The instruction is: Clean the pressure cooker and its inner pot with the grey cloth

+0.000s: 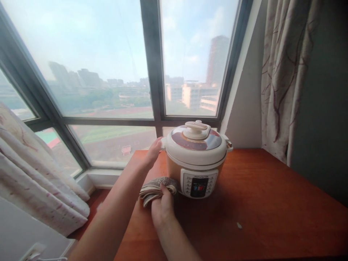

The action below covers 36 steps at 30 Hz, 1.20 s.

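An electric pressure cooker [175, 161] with a white lid and gold-coloured body stands upright on the wooden table. Its control panel [199, 183] faces me. My left hand [154, 150] grips the white side handle at the cooker's left, with most of the fingers hidden behind it. Lower down, my right hand [164, 206] is closed around a folded grey-and-beige cloth [156, 186]. The cloth touches the lower left side of the cooker's body, and my right thumb presses on top of it.
The reddish-brown table [261, 195] runs up to a large window with a dark frame [154, 72]. A small pale scrap [239, 225] lies on the tabletop at the right. Patterned curtains hang at the left [35, 181] and right [282, 83].
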{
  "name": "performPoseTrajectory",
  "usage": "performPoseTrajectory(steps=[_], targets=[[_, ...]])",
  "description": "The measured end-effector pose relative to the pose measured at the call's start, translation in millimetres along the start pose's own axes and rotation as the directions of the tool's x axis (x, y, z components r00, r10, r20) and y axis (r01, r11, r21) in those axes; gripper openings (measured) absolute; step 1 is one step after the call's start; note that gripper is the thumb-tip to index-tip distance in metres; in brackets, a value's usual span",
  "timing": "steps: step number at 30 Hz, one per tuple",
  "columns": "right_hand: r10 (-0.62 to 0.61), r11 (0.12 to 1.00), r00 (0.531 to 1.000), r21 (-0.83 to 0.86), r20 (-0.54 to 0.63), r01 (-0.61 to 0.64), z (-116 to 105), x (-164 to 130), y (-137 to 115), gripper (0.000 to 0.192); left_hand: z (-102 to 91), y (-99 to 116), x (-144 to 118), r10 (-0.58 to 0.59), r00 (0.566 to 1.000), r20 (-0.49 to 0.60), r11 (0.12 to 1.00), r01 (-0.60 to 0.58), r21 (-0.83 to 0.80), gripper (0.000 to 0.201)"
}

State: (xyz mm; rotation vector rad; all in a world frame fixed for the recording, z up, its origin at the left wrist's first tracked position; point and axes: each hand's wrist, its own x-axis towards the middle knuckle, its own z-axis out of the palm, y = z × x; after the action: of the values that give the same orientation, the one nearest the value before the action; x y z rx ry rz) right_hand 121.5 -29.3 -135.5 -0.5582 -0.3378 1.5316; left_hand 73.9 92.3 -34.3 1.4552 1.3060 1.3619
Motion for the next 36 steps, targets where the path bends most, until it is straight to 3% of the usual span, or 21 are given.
performPoseTrajectory(steps=[6,11,14,18,21,24,28,31,33,36], targets=[[0.023,0.995,0.988,-0.093,-0.154,-0.038,26,43,29,0.014,-1.6,-5,2,0.021,1.0,0.021,0.999,-0.022,0.042,0.054],[0.055,0.982,0.98,-0.165,-0.193,-0.088,23,68,28,0.009,-2.3,-1,-3,0.042,0.999,0.01,0.997,-0.042,0.068,0.057],[0.072,0.981,0.976,-0.164,-0.206,-0.107,15,60,29,0.008,-2.7,3,-6,0.062,0.998,0.026,0.995,-0.064,0.081,0.057],[0.084,0.99,0.97,-0.088,-0.23,-0.107,1,18,21,0.021,-2.5,6,-7,0.091,0.995,0.052,0.991,-0.095,0.089,0.055],[0.2,0.977,0.973,0.093,-0.117,-0.189,-25,-21,-3,0.03,-2.2,6,-5,0.095,0.994,0.052,0.991,-0.099,0.094,0.055],[0.375,0.902,0.927,0.236,-0.018,-0.36,-63,-48,-42,0.032,-1.7,5,-4,0.091,0.995,0.051,0.991,-0.096,0.096,0.055],[0.486,0.856,0.861,0.282,-0.149,-0.434,-104,-63,-95,0.053,-1.2,6,-4,0.083,0.995,0.05,0.992,-0.087,0.097,0.057],[0.535,0.842,0.801,0.251,-0.269,-0.478,-123,-66,-123,0.058,-1.0,7,-5,0.078,0.996,0.053,0.992,-0.083,0.096,0.058],[0.503,0.864,0.78,0.197,-0.371,-0.463,-136,-67,-137,0.054,-0.9,7,-6,0.074,0.996,0.054,0.992,-0.079,0.095,0.058],[0.354,0.927,0.783,0.084,-0.512,-0.365,-154,-69,-154,0.049,-0.7,6,-5,0.07,0.996,0.05,0.993,-0.074,0.094,0.058]])
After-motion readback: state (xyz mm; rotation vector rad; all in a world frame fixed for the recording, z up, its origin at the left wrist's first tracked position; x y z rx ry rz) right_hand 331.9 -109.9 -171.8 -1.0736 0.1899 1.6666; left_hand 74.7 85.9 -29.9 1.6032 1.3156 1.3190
